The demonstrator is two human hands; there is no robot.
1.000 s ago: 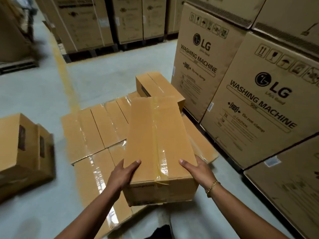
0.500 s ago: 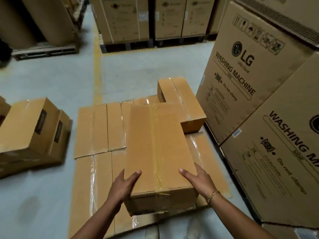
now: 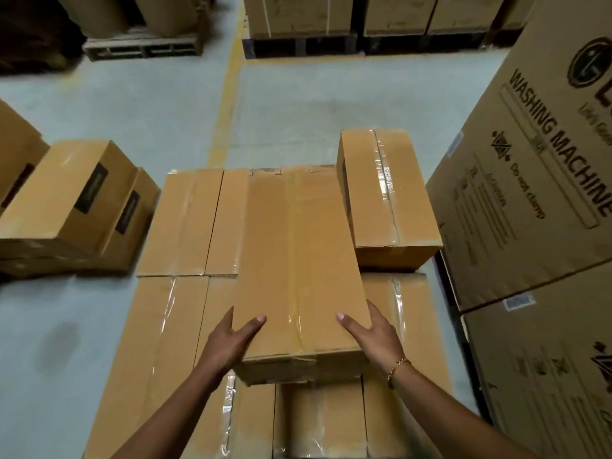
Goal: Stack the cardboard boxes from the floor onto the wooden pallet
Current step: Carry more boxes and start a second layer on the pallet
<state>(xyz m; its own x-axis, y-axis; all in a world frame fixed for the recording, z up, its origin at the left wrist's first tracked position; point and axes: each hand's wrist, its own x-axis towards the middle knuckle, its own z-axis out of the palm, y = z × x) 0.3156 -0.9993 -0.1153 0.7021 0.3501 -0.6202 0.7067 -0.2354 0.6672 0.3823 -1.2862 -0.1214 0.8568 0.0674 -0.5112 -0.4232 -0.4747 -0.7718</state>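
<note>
L hand (image 3: 231,341) and R hand (image 3: 376,332) are set apart, clamped on the near end of the box (image 3: 298,270) from either side: thumbs on top, fingers down the side faces. The box lies lengthwise over the middle of the stacked layer (image 3: 185,226), long axis pointing away from the person. Can't tell if its underside touches the layer or hangs just above it. The pallet under the layer is hidden.

Edges: the box's R long edge overlaps the L face of the upper box (image 3: 387,197) in view, so contact there is unclear. Far edge is approx level w/ the layer's far edge. Near edge stops short of the layer's near row, which shows below it.

Room: the layer top is bare to the L of the box, both rows. There's a bare spot near-R too, in front of the upper box, btwn the R hand and the layer's R edge. Only a narrow dark gap separates the layer from the washing machine cartons (image 3: 530,200) on the R. Floor (image 3: 298,104) is wider on the L, w/ the floor boxes (image 3: 73,207) apart from the layer. A yellow line (image 3: 225,104) runs away beyond the far edge. Bracelet (image 3: 397,369) on the R wrist.
</note>
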